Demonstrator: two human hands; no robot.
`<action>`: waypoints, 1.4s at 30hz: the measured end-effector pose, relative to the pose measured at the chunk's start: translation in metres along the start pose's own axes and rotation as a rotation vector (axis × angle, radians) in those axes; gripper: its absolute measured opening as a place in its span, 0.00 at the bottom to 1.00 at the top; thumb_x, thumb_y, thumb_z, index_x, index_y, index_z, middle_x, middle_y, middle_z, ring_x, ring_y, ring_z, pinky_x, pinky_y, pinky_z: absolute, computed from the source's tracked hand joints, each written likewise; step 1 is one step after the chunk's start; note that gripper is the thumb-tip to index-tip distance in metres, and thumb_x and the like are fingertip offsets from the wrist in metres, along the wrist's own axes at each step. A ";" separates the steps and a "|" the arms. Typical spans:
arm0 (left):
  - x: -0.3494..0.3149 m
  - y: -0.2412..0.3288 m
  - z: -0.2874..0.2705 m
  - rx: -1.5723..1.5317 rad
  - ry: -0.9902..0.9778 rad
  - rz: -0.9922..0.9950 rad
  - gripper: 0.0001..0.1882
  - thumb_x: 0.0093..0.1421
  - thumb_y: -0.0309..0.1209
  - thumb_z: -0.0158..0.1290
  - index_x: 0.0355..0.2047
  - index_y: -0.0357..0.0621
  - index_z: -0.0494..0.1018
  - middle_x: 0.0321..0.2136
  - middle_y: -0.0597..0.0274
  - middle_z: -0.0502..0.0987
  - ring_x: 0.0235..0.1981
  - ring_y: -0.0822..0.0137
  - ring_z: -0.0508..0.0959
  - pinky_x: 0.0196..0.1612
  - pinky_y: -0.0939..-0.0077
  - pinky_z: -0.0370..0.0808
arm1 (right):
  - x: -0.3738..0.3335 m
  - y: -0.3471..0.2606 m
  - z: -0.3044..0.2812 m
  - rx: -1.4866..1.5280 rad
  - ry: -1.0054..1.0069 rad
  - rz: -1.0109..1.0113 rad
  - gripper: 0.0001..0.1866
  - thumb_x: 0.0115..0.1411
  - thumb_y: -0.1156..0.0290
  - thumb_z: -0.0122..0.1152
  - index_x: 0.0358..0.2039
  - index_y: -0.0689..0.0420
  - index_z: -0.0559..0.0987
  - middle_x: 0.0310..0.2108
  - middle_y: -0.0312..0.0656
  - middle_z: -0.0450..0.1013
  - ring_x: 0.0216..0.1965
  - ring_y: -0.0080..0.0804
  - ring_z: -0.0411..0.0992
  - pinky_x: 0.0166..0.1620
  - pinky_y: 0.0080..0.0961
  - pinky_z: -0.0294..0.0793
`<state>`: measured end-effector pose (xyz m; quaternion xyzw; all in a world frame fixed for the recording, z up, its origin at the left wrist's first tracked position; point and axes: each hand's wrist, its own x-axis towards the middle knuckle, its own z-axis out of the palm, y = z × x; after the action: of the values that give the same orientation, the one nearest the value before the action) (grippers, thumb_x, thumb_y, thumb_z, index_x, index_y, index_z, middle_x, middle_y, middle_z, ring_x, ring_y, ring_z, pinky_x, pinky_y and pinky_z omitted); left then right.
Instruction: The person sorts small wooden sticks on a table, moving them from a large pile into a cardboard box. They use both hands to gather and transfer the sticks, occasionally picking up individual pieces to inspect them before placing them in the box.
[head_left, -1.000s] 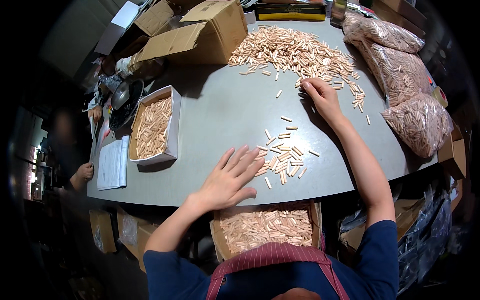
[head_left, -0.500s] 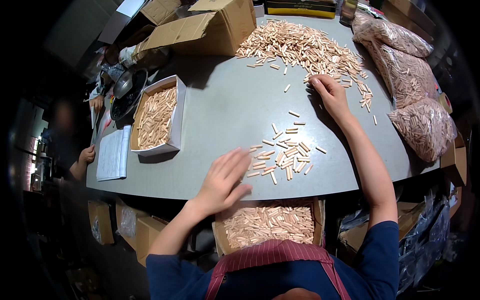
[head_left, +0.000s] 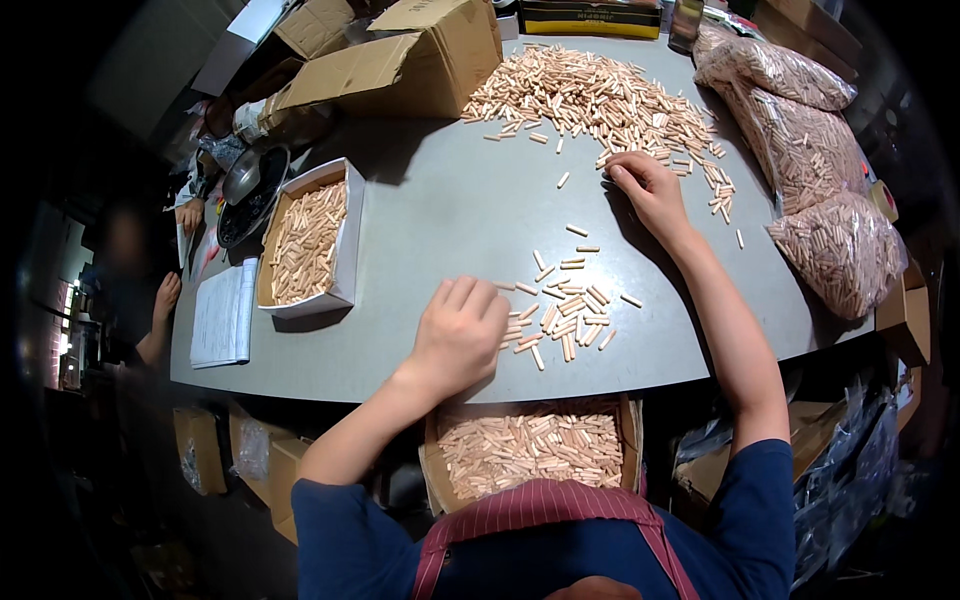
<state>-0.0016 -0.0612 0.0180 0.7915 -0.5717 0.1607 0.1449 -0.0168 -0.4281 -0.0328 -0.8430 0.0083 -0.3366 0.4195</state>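
Short wooden dowel pins lie scattered in a loose group (head_left: 572, 318) on the grey table (head_left: 430, 220) in front of me. At the left edge of this group my left hand (head_left: 462, 332) rests with its fingers curled in; whatever is under them is hidden. Farther off, a large heap of dowel pins (head_left: 590, 95) spreads across the back of the table. My right hand (head_left: 650, 195) is at the heap's near edge, its fingers bent and thumb drawn close to them. What these fingertips hold, if anything, is too small to make out.
Below the table edge, against my apron, stands a box of dowel pins (head_left: 530, 447). To the left are a white carton of dowels (head_left: 347, 240), a notepad (head_left: 222, 318) and a dark basin (head_left: 262, 195). Filled plastic bags (head_left: 835, 250) line the right. Another person's hand (head_left: 168, 295) shows far left.
My left hand has gone from stretched, blurred fingers to curled ones at the left edge of the scattered dowels. My right hand stays by the heap. The whole view has shifted slightly.
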 end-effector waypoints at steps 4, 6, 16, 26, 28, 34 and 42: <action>-0.002 -0.028 -0.024 0.028 0.169 -0.145 0.06 0.57 0.25 0.61 0.35 0.43 0.77 0.35 0.55 0.79 0.39 0.51 0.78 0.43 0.58 0.75 | -0.003 0.004 -0.001 0.019 0.008 0.024 0.10 0.67 0.71 0.62 0.44 0.61 0.85 0.42 0.45 0.83 0.43 0.37 0.81 0.48 0.29 0.78; -0.011 -0.064 -0.047 0.110 0.312 -0.322 0.05 0.59 0.26 0.62 0.35 0.43 0.77 0.34 0.55 0.80 0.39 0.49 0.79 0.44 0.57 0.76 | -0.003 0.005 -0.003 -0.004 0.014 0.011 0.10 0.66 0.71 0.62 0.45 0.61 0.85 0.43 0.45 0.83 0.44 0.37 0.81 0.48 0.29 0.78; -0.051 -0.086 -0.048 -0.145 0.248 -0.443 0.17 0.66 0.25 0.55 0.55 0.37 0.75 0.54 0.48 0.79 0.57 0.47 0.76 0.63 0.57 0.71 | 0.000 0.006 0.004 -0.041 0.021 0.002 0.10 0.65 0.73 0.62 0.45 0.61 0.85 0.44 0.46 0.83 0.45 0.40 0.82 0.49 0.32 0.79; -0.015 -0.043 0.008 -0.570 -0.251 -0.084 0.29 0.76 0.34 0.42 0.73 0.36 0.61 0.74 0.47 0.62 0.77 0.47 0.57 0.78 0.55 0.51 | 0.000 0.009 -0.001 -0.054 0.003 0.000 0.11 0.66 0.73 0.61 0.47 0.59 0.85 0.42 0.44 0.83 0.43 0.37 0.82 0.47 0.30 0.80; -0.012 -0.037 0.008 -0.586 -0.289 -0.035 0.30 0.76 0.36 0.41 0.74 0.35 0.60 0.74 0.47 0.62 0.77 0.46 0.57 0.78 0.54 0.50 | -0.001 0.009 -0.001 -0.049 0.009 -0.013 0.11 0.66 0.74 0.61 0.46 0.59 0.85 0.42 0.44 0.83 0.42 0.37 0.82 0.47 0.30 0.80; -0.036 -0.027 -0.006 -1.226 -0.329 -0.357 0.30 0.77 0.37 0.42 0.74 0.34 0.57 0.69 0.44 0.70 0.72 0.53 0.67 0.74 0.59 0.59 | 0.000 0.008 0.002 0.005 0.001 0.048 0.11 0.66 0.73 0.61 0.47 0.60 0.85 0.41 0.45 0.83 0.42 0.37 0.82 0.47 0.30 0.80; -0.063 -0.037 -0.018 -1.339 -0.087 -0.610 0.30 0.72 0.30 0.52 0.71 0.35 0.62 0.62 0.48 0.78 0.65 0.62 0.74 0.70 0.67 0.64 | 0.000 0.015 0.001 -0.027 -0.015 0.008 0.10 0.66 0.74 0.61 0.46 0.59 0.85 0.42 0.45 0.83 0.43 0.38 0.82 0.48 0.31 0.80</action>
<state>0.0134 0.0120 0.0063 0.6632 -0.3069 -0.3017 0.6123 -0.0125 -0.4374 -0.0441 -0.8510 0.0130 -0.3285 0.4096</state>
